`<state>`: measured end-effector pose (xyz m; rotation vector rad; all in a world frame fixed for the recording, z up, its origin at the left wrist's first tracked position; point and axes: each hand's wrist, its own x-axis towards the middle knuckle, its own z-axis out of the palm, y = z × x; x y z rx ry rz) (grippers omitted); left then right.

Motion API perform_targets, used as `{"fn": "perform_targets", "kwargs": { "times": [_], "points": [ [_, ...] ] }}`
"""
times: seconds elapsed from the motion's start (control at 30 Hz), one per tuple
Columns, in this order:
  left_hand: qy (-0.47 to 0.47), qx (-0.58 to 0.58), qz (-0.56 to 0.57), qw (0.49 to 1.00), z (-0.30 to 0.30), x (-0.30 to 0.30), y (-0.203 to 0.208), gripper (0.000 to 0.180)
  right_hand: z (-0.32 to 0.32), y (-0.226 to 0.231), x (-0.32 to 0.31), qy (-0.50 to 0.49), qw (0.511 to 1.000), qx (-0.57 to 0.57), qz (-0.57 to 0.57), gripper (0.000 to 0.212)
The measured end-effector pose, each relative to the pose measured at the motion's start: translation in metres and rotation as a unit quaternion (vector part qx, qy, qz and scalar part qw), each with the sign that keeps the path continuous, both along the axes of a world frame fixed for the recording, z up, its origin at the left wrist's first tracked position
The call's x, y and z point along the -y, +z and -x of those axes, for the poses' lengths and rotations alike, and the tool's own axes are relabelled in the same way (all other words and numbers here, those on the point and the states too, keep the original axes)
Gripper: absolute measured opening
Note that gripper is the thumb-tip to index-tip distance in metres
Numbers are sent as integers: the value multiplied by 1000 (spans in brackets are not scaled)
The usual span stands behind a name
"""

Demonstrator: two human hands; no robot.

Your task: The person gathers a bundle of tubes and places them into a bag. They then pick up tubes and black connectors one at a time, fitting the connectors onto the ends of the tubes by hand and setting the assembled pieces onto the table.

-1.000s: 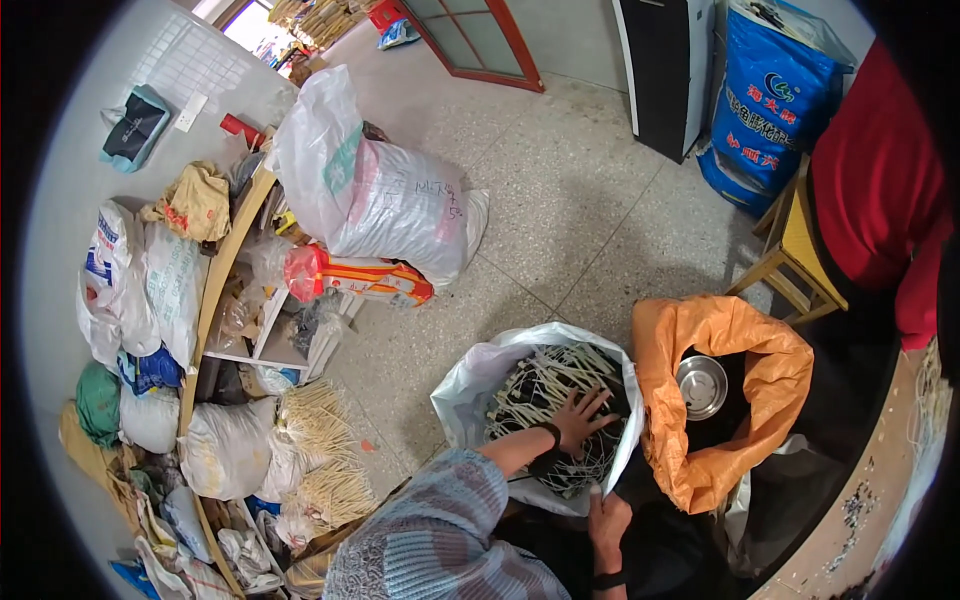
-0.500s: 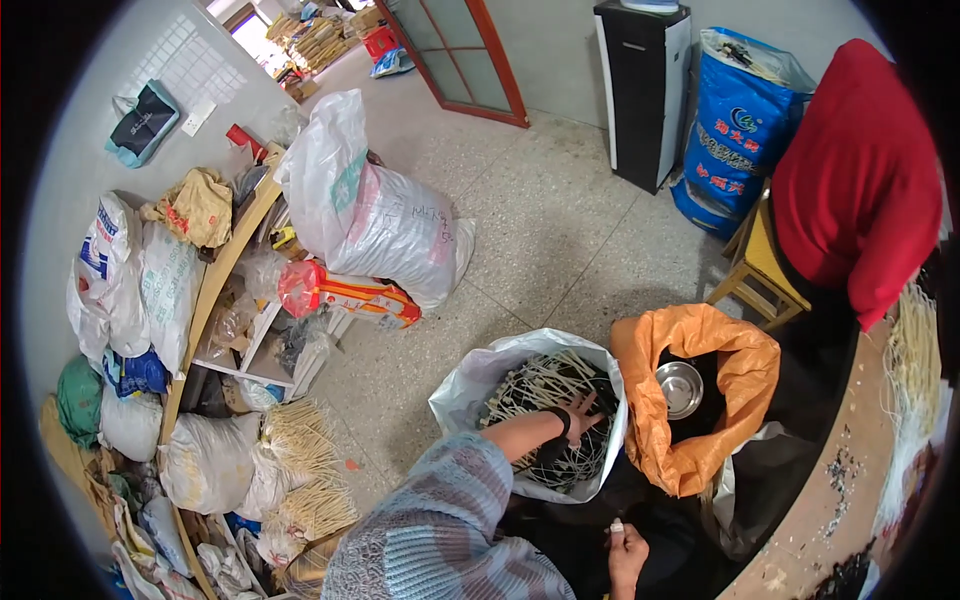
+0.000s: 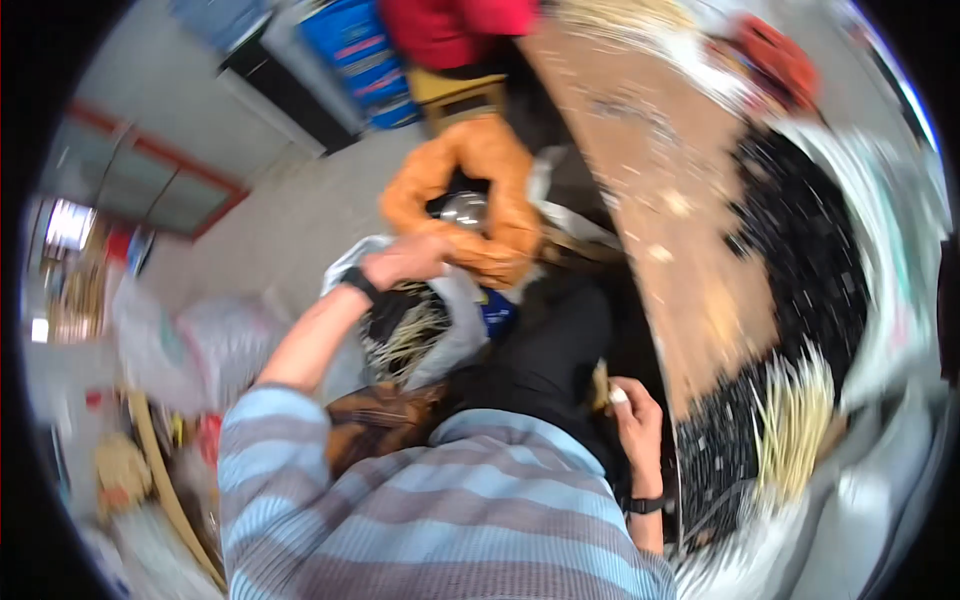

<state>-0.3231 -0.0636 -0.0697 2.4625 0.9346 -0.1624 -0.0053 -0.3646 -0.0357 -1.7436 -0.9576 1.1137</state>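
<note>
My left hand [image 3: 408, 262], a black band at its wrist, is at the rim of a white sack [image 3: 462, 325], close to an orange sack [image 3: 515, 210]. Motion smears its fingers, so I cannot tell whether they grip the rim. Inside the white sack lies a tangle of thin pale strands [image 3: 415, 335] with dark parts. A shiny metal bowl [image 3: 463, 210] sits in the orange sack's mouth. My right hand [image 3: 637, 408] is beside the table edge with curled fingers and a white covering on one digit; anything within them is hidden.
On the right, a brown table [image 3: 650, 215] bears a heap of small black pieces [image 3: 805, 250] and a bundle of pale strands [image 3: 793, 425]. A person in red [image 3: 455, 25] is at the far end, near a yellow stool [image 3: 460, 95]. Filled bags [image 3: 225, 340] stand left.
My view has swung right, bringing the table into sight. My left hand has come out of the strands to the white sack's rim. The right hand stays low, fingers curled.
</note>
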Motion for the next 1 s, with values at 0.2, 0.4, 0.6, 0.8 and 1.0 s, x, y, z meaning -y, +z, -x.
{"fn": "perform_targets", "kwargs": {
  "times": [0.2,0.4,0.6,0.8,1.0],
  "points": [
    [-97,202,37,974,-173,85,98,46,-19,29,101,-92,993,-53,-45,21],
    [-420,267,-26,867,-307,216,69,62,-27,36,184,-253,956,-87,-121,20],
    [-488,207,-129,838,-372,262,36,64,-35,30,211,-299,944,-95,-106,19],
    [-391,279,-82,873,-380,200,50,54,-34,23,219,-349,931,-94,-59,19],
    [-182,336,-196,903,-392,91,17,44,-26,5,234,-361,929,-80,24,15]
  ]
}}
